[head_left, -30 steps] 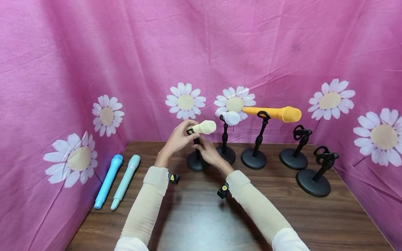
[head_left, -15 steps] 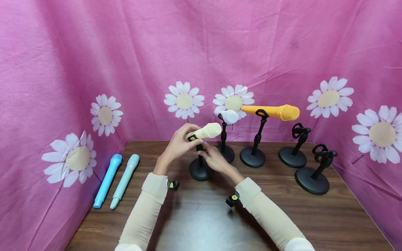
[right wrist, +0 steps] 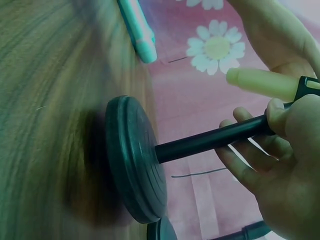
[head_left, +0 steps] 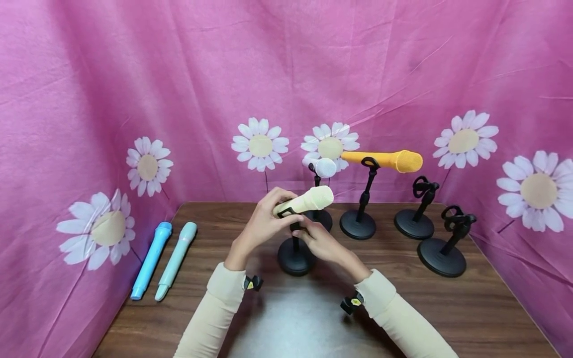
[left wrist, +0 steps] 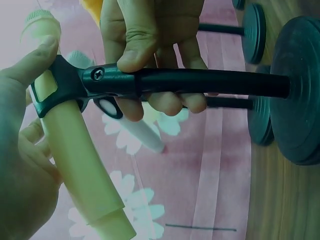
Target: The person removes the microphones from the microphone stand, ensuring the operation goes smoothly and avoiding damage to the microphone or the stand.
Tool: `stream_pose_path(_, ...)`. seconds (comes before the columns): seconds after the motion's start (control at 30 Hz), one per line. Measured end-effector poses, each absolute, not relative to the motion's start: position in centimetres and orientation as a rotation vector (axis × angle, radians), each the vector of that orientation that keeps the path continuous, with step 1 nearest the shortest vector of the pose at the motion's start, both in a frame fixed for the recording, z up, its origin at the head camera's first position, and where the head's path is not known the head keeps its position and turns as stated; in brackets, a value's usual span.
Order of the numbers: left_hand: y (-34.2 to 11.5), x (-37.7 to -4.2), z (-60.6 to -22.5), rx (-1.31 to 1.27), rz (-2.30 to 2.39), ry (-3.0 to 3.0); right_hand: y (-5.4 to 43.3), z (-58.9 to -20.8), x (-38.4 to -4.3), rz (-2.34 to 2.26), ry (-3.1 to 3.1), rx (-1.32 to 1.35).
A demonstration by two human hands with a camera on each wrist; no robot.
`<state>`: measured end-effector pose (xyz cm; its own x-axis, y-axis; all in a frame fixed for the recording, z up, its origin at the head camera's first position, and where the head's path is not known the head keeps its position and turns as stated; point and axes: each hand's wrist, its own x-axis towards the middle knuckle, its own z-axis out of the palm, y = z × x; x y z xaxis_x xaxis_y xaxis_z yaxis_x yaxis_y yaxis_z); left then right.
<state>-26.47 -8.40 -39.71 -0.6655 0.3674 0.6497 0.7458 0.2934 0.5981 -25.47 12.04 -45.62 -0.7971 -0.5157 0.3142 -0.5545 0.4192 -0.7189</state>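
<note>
A cream microphone (head_left: 313, 200) lies tilted in the black clip of a desk stand (head_left: 297, 258), its head pointing up and to the right. My left hand (head_left: 268, 216) grips the microphone, thumb near its head in the left wrist view. Around the stand's black post (left wrist: 210, 82), just below the clip, the fingers and thumb of my right hand (head_left: 324, 242) are closed. In the right wrist view the round base (right wrist: 135, 160) shows close over the wooden table, with a dark shadow beside it.
Behind stand a white microphone (head_left: 324, 167) and a yellow microphone (head_left: 385, 160) on stands. Two stands with bare clips, one at the back (head_left: 414, 223) and one nearer (head_left: 442, 257), are at right. A blue microphone (head_left: 151, 261) and a mint microphone (head_left: 176, 261) lie at left.
Both hands have brought the stand with the cream microphone toward me and somewhat to the right. It now overlaps the white microphone's stand in the head view.
</note>
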Motion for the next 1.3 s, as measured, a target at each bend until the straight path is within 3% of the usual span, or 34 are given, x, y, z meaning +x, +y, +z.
stream_pose_path(0.5, -6.5, -23.5, -39.7, -1.044, -1.337, -2.25, 14.7, -46.1, -22.5, 1.428, -2.622, 0.985)
stream_pose_path(1.3, -6.1, -22.3, -40.7, -1.048, -1.34, -2.357, 15.8, -47.3, -21.7, 1.492, -2.607, 0.982)
